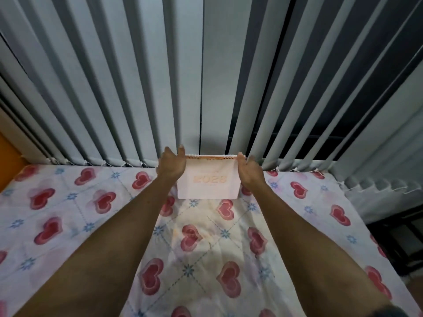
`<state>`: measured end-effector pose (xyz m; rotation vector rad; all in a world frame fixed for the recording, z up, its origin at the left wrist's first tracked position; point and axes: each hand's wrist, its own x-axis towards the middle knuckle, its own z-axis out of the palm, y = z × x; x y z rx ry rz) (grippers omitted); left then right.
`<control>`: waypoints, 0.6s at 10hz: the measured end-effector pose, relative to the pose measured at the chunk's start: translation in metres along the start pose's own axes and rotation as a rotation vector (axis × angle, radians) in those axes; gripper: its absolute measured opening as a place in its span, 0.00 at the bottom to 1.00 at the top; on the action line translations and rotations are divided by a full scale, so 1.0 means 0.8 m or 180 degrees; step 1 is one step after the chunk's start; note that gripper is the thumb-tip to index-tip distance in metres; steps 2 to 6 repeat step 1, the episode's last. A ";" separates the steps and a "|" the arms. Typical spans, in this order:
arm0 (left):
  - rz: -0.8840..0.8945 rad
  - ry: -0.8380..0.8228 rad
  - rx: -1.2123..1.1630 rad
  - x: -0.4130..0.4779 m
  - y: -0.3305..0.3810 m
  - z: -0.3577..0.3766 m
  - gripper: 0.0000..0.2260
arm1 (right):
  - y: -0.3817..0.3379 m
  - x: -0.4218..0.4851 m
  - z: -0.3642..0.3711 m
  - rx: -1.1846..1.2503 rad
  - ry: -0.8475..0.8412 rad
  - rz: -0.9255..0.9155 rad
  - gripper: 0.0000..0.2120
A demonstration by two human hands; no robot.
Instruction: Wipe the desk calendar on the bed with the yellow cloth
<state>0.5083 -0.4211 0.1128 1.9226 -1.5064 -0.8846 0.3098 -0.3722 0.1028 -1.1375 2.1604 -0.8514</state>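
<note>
Desk calendar (207, 183) stands upright on the bed (68, 213), at the far edge, right up against the grey vertical blinds (160, 76). Pale pink/white front faces the camera w/ faint "2026" printed mid-page; spiral binding runs along the top edge. Both arms reach fwd from the bottom corners of the view, bare forearms. Left hand (171, 164) is at the calendar's top-left corner: grip spread, thumb and fingers apart, fingertip touching the binding end, palm covering part of the left edge. Right hand (250, 171) is at the top-right corner: grip also spread, fingers loosely curved, fingertip at the binding's right end, palm just beside the right edge. Can't tell if either hand actually pinches the card or only rests against it. Calendar sits between the two hands, base on the sheet. Bedsheet is white w/ red-pink hearts, small blue flowers and a dashed diamond grid; some creases in the middle, nearer the camera. Blinds' bottom ends hang just behind the bed edge, linked by a beaded cord. Orange surface (9, 154) at far left; dark furniture (398, 239) at right beside the bed, details too dim to tell.
</note>
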 end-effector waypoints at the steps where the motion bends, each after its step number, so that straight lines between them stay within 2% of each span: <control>1: 0.0394 0.0238 0.0307 -0.014 0.035 -0.029 0.29 | -0.035 -0.015 -0.026 -0.0374 0.0105 -0.0274 0.31; 6: 0.0394 0.0238 0.0307 -0.014 0.035 -0.029 0.29 | -0.035 -0.015 -0.026 -0.0374 0.0105 -0.0274 0.31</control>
